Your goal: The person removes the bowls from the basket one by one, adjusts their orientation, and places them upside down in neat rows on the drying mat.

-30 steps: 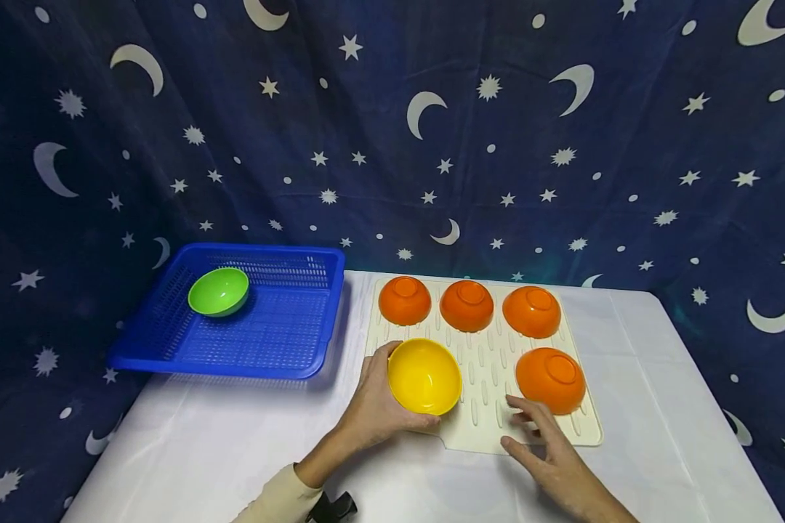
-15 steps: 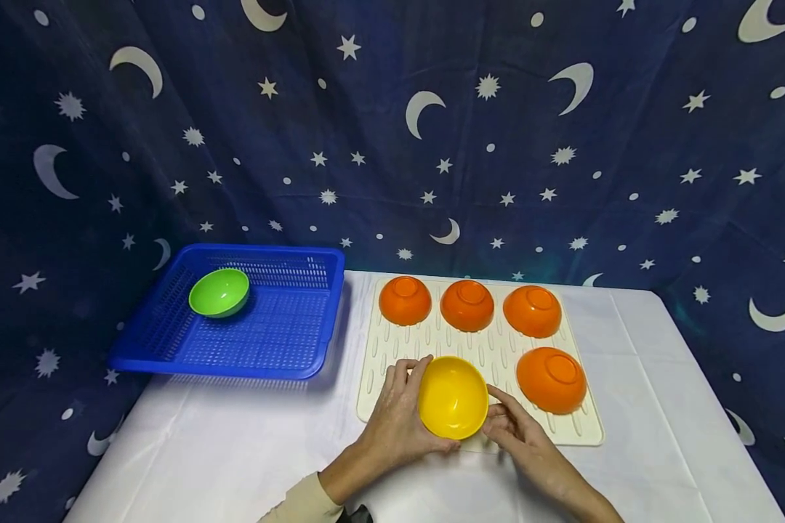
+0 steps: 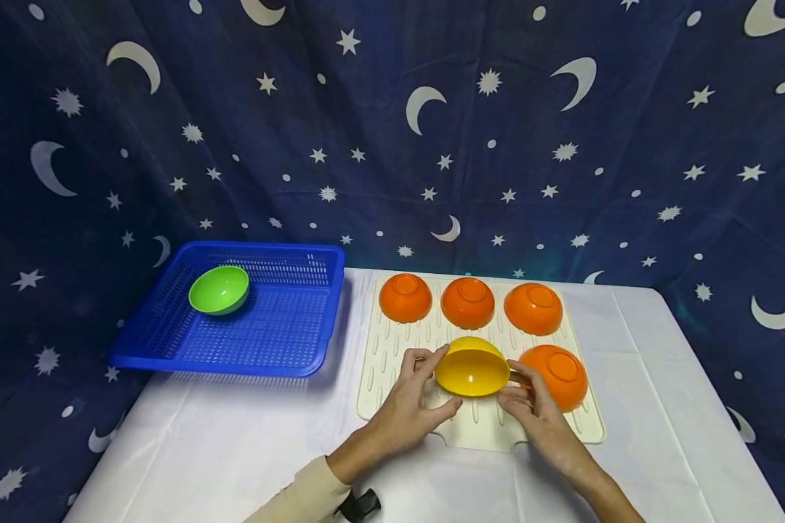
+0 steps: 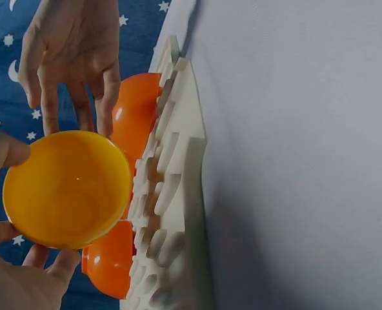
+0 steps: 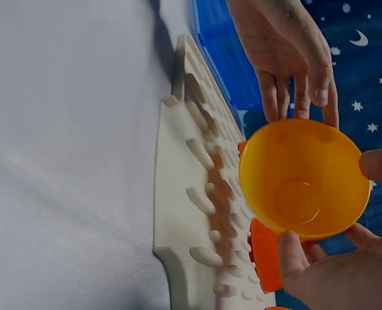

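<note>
Over the cream drying mat (image 3: 467, 432), a yellow bowl (image 3: 472, 374) is held between both hands, tipped so its hollow faces back toward the body. At its left side my left hand (image 3: 405, 407) grips the rim with curled fingers and thumb. On the opposite side the fingers and thumb of my right hand (image 3: 546, 421) hold the bowl. The left wrist view shows the inside of the yellow bowl (image 4: 68, 187) with orange bowls (image 4: 138, 113) beyond it. From the right wrist, the yellow bowl (image 5: 304, 181) appears with fingertips around its edge.
Three orange bowls (image 3: 467, 303) stand upside down along the mat's back edge. Another orange bowl (image 3: 554, 376) lies upside down at its right, close to my right hand. A blue basket (image 3: 323, 327) at the left contains a green bowl (image 3: 219, 290). White cloth (image 3: 235, 436) covers the table.
The yellow bowl has shifted right over the mat and tipped from facing up to facing the body. My right hand came in from the right and took hold of it.
</note>
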`<state>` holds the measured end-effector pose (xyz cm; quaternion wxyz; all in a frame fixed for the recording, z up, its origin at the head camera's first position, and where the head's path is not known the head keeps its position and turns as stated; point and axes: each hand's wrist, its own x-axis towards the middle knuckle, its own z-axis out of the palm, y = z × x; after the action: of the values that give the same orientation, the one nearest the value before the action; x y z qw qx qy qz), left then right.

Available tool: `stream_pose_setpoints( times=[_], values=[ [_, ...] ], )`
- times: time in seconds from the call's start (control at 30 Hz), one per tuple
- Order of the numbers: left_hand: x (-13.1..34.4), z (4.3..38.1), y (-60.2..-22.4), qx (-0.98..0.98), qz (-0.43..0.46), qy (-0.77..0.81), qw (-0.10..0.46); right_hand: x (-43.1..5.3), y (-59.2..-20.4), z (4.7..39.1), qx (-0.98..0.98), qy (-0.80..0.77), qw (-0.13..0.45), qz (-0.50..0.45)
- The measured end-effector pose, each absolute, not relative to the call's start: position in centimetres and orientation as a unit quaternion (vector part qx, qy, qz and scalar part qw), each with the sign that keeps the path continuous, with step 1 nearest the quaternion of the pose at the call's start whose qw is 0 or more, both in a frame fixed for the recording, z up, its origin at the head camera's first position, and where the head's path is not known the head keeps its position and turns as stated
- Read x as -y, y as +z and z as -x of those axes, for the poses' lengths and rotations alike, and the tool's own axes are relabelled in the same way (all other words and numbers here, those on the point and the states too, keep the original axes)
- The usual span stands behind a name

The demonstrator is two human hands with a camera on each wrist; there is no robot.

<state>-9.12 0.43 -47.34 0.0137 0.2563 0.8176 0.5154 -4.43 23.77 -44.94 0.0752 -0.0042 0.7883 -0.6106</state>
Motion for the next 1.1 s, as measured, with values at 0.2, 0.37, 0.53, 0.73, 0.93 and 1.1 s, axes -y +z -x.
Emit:
stream_pose_setpoints(
  times=[0.2, 0.37, 0.53, 0.73, 0.93, 1.1],
  values=[
    [-0.9, 10.1, -47.1, -0.826, -0.255, 0.502, 0.009, -24.2, -45.5, 5.4, -0.771, -0.633, 0.067, 0.011],
    [-0.9, 10.3, -47.5, -0.834, -0.254, 0.489, 0.019, -24.2, -46.5, 6.2, -0.757, -0.651, 0.053, 0.021],
    [-0.7, 10.4, -48.6, -0.814, -0.261, 0.514, 0.076, -24.0, -47.4, 6.7, -0.779, -0.623, 0.063, 0.029],
    [-0.5, 10.2, -49.3, -0.851, -0.291, 0.422, 0.117, -23.7, -47.9, 6.0, -0.818, -0.568, 0.089, 0.018],
    [-0.8, 9.5, -49.2, -0.858, -0.302, 0.389, 0.145, -22.8, -48.7, 4.5, -0.870, -0.482, 0.101, 0.007],
    [-0.8, 9.0, -49.2, -0.858, -0.298, 0.386, 0.161, -22.2, -49.4, 3.7, -0.888, -0.446, 0.111, 0.007]
  ],
)
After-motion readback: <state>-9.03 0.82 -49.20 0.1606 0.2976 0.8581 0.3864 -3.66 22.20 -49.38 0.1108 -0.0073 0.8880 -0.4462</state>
